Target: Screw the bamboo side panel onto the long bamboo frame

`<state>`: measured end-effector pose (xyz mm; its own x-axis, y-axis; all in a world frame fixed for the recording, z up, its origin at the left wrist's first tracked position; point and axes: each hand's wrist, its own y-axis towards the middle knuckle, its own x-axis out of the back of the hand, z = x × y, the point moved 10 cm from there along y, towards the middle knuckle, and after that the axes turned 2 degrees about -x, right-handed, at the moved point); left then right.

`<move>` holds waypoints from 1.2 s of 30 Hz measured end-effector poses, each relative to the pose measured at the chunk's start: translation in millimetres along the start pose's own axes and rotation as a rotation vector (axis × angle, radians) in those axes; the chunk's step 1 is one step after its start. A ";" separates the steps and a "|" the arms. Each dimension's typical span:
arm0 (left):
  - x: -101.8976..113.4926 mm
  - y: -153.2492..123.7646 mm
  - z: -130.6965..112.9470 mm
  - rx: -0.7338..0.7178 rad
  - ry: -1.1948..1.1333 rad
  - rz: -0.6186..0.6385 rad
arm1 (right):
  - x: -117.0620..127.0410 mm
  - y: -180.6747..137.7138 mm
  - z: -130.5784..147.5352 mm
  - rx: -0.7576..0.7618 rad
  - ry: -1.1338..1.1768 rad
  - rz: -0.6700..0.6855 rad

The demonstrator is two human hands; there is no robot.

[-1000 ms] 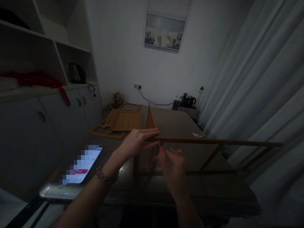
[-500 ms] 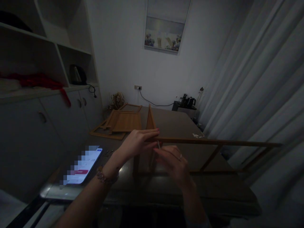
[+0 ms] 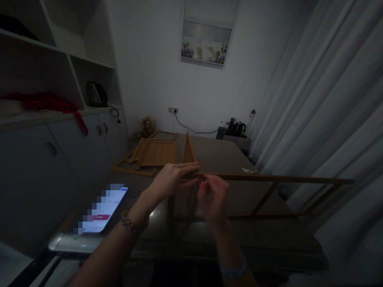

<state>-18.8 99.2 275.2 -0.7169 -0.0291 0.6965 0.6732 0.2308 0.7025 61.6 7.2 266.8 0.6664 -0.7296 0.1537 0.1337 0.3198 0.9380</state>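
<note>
Brown wooden frame [image 3: 254, 176] stands on the table [image 3: 215, 149], seemingly part-assembled — left hand [image 3: 170, 179] clasping its left end, right hand [image 3: 214, 197] pinching a small indistinct piece [image 3: 198, 181] there; loose panels [image 3: 160, 153] and apparent screws [image 3: 136, 192] left of it look unfitted.

Room: dim, greyish light is dulling the colours.
Phone [image 3: 108, 210]: its screen is glowing brightest, coarse pixel blocks covering its left side.
Worktop [image 3: 217, 148]: a small glare is shining near the left hand [image 3: 167, 181]; shadow is darkening the front.
Wooden frame [image 3: 269, 177]: lower rails are blending into shadow.
Right hand [image 3: 213, 196]: fingertips are looking soft, hard to read.
Curtain [image 3: 314, 99]: pale folds are catching faint light; wide-lens distortion is slanting them.
</note>
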 end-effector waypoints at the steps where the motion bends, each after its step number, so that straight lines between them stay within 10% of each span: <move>1: -0.8 0.0 0.4 0.004 0.002 0.008 | 2.0 -2.7 -6.1 -0.071 0.039 -0.033; 7: -1.2 -0.4 1.4 0.011 0.008 0.007 | 2.2 -21.0 -24.1 -0.317 0.163 0.019; 17: -0.1 0.5 -0.2 0.002 0.027 -0.011 | 23.0 -9.9 19.0 0.135 -0.412 0.027; 26: -3.1 -0.3 2.0 0.004 0.005 0.023 | -17.6 -23.4 -25.8 -0.542 0.134 0.346; 31: -2.7 0.0 1.8 0.004 0.005 0.019 | 9.2 -7.1 -13.4 -0.224 -0.110 0.161; 36: -3.8 0.0 3.3 0.021 0.006 0.029 | 0.6 -9.8 10.3 0.130 -0.123 0.248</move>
<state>-16.7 102.5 272.0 -0.6963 -0.0280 0.7172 0.6894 0.2516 0.6792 53.2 -2.6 260.9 0.5718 -0.7091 0.4126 -0.1224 0.4235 0.8976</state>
